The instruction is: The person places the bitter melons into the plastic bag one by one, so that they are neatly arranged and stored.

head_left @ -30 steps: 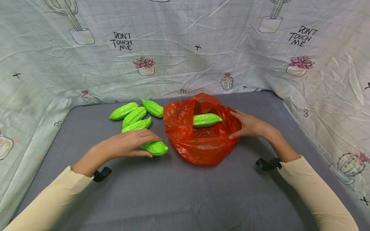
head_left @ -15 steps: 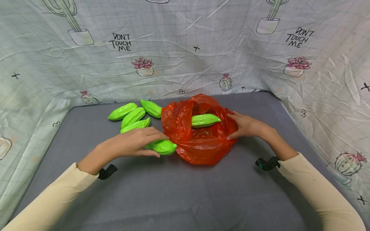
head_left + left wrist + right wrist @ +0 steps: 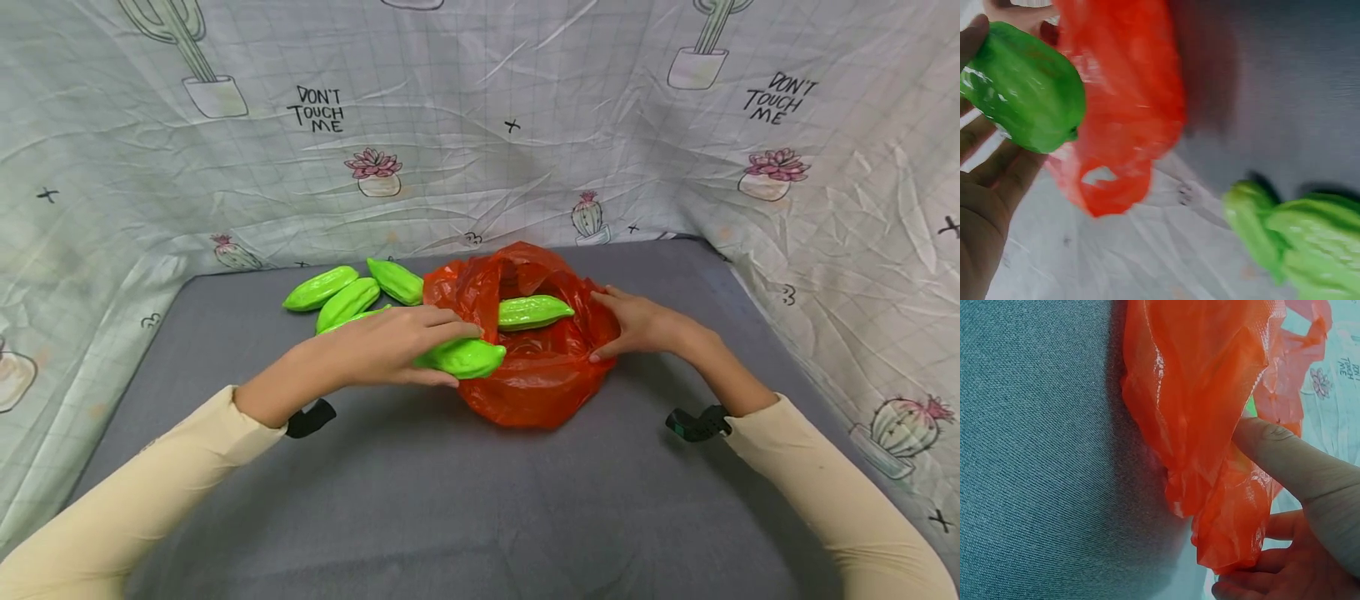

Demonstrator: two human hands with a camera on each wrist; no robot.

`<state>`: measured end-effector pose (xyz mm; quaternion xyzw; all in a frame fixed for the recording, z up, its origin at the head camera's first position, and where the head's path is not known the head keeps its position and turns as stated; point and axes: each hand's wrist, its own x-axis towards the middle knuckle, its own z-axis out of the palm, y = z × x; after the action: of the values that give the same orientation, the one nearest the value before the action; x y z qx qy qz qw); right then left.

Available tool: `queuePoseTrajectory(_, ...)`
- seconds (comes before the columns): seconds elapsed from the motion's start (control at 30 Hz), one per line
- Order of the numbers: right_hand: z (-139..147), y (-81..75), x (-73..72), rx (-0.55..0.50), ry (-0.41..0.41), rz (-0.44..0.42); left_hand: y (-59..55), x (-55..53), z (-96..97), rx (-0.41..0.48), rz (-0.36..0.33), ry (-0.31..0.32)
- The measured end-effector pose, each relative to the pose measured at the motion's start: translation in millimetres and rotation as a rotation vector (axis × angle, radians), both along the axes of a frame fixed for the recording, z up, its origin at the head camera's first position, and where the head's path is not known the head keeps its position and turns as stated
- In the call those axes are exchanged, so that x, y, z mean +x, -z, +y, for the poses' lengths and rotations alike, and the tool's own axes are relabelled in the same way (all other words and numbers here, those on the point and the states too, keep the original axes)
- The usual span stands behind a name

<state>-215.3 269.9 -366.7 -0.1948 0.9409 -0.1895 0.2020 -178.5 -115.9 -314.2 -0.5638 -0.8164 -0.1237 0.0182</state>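
Observation:
In the head view my left hand (image 3: 382, 346) holds a green ridged fruit (image 3: 471, 358) between thumb and fingers, at the left edge of a red plastic bag (image 3: 536, 392). The left wrist view shows this fruit (image 3: 1032, 87) in the fingers, in front of the bag (image 3: 1129, 81). Another green fruit (image 3: 536, 312) lies in the bag's mouth, its left end hidden by the plastic. My right hand (image 3: 648, 325) pinches the bag's right rim; in the right wrist view the thumb (image 3: 1285, 453) lies over the rim, with fingers behind the plastic.
Several more green fruits (image 3: 321, 288) lie at the back left of the grey table (image 3: 480, 500), one partly behind my left hand. A white cloth (image 3: 450, 83) printed with potted cacti hangs around the back and sides.
My left hand has carried the green fruit rightward and slightly up, from beside the bag to its left rim. The right hand stays on the bag's right side.

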Motion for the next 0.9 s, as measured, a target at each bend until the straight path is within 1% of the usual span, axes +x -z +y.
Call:
queuePoseTrajectory(0.13,-1,1.5,-0.3,-0.005,-0.006,-0.006,-14.7,-6.3,18.7,-0.048,-0.029,0.004)
queuePoseTrajectory(0.33,-2,2.0,-1.5,-0.009,0.003,-0.016,-35.8,-19.3,49.6,-0.109,-0.117,-0.005)
queuePoseTrajectory(0.43,-3,0.9,-1.4,-0.010,0.011,-0.030,-42.8,-26.6,63.9,-0.136,-0.153,-0.016)
queuePoseTrajectory(0.53,-3,0.4,-1.9,-0.007,0.017,-0.038,-45.0,-34.4,75.5,-0.165,-0.186,-0.025)
queuePoseTrajectory(0.63,-4,-0.2,-2.6,-0.005,0.015,-0.037,-42.5,-41.5,85.2,-0.192,-0.221,-0.032)
queuePoseTrajectory(0.77,-5,-0.2,-3.4,0.003,0.010,-0.029,-36.5,-50.8,100.8,-0.220,-0.265,-0.028)
queuePoseTrajectory(0.9,-4,0.6,-3.2,0.001,0.004,-0.021,-34.8,-60.7,120.0,-0.239,-0.281,-0.011)
